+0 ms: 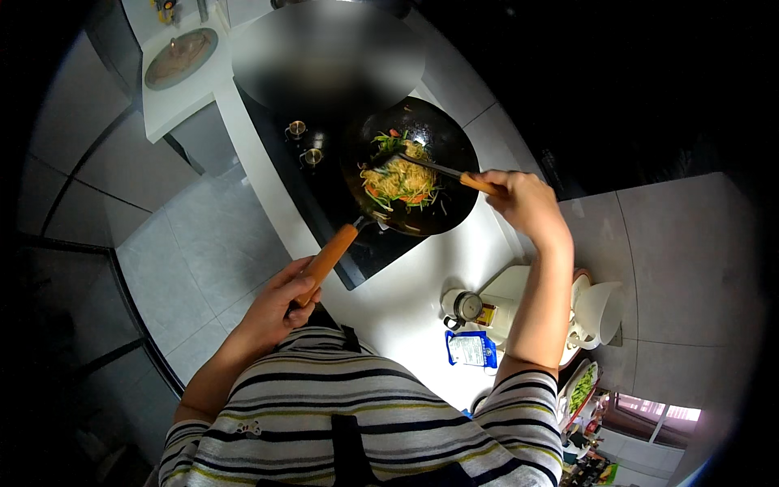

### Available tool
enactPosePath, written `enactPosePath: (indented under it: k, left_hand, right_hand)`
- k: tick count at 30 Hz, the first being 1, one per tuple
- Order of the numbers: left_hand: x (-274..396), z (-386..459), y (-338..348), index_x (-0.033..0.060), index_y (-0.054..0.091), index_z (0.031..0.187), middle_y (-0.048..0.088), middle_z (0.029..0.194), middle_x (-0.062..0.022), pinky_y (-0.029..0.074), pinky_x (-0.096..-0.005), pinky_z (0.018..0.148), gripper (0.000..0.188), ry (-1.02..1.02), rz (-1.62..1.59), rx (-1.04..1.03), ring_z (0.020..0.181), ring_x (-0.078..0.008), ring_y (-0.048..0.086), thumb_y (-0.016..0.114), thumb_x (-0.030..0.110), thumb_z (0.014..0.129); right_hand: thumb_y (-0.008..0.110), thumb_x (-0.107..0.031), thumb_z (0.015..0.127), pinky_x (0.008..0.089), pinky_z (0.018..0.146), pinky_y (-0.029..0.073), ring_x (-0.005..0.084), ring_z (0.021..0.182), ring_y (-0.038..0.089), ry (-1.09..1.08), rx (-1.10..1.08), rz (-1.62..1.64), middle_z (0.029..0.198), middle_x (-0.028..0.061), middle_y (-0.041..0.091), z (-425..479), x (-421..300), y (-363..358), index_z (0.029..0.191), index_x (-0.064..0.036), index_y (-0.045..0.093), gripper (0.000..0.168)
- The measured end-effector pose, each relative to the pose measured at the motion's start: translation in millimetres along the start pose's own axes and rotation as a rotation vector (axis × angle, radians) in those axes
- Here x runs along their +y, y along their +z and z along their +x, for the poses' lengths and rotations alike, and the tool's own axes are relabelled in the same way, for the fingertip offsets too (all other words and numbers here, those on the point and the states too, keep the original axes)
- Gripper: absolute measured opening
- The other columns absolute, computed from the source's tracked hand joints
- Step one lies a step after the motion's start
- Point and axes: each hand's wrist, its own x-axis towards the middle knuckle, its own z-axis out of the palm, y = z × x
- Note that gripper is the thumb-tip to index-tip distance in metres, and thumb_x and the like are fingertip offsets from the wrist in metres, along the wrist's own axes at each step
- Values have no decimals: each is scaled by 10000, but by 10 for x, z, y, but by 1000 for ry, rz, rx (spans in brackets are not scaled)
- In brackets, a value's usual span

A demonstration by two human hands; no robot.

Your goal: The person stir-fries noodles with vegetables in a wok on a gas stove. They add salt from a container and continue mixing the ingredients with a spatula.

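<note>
A dark wok (453, 128) sits over the black gas hob (277, 143) with its wooden handle (328, 259) pointing towards me. My left hand (283, 304) is wrapped around that handle. Inside the wok lies a heap of thin pale strands (401, 176), like noodles or sprouts, mixed with green strips and orange pieces. My right hand (526, 204) grips the wooden handle of a metal spatula (432, 165) from the wok's right side. The spatula's dark blade rests in the upper left of the food, partly hidden by it.
Two hob knobs (296, 129) are left of the wok. On the white counter (389, 310) stand a lidded jar (467, 305) and a blue-and-white packet (471, 350). Farther right are a white bowl (599, 313) and a dish of chopped greens (582, 388). A round sink (182, 58) is at upper left.
</note>
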Motion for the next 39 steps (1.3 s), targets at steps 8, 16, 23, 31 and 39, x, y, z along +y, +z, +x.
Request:
enactPosePath:
  k: [8,16,23,31,39]
  left_hand:
    - [30,-34,36,64,368,1397,505,869,-47,285,-157,438,500,-5,32,6,527,-43,357,521,223,948]
    - [31,9,41,76,369,1403,512,868,-60,291,-153,440,509,1,52,-7,522,-45,362,535,240,950]
    - [1,-10,-15,66,377,1391,510,862,-63,291,-157,440,493,3,25,11,519,-45,356,532,229,953]
    - [22,1,26,86,345,1410,499,885,-59,285,-152,447,510,-32,35,-3,532,-44,351,525,234,957]
    - [34,-20,26,94,352,1416,507,888,-66,298,-157,455,508,-35,37,15,532,-50,353,523,221,955]
  right_hand:
    - [663,-125,812,409,691,529,300,724,656,123,9,-156,770,130,659,-786,-206,-373,1157,-312,684,393]
    - [625,-123,874,430,704,524,324,721,648,158,111,-113,790,148,661,-399,-202,510,1237,-294,633,401]
    - [653,-120,836,416,697,531,305,727,658,194,-77,-210,805,127,676,-680,-367,-82,1206,-339,652,430]
    - [611,-162,871,418,648,528,315,719,666,170,19,-160,754,154,670,-893,-340,-376,1171,-266,677,324]
    - [623,-163,867,424,620,507,317,633,638,24,-107,-124,700,152,643,-974,-481,-99,1185,-246,670,332]
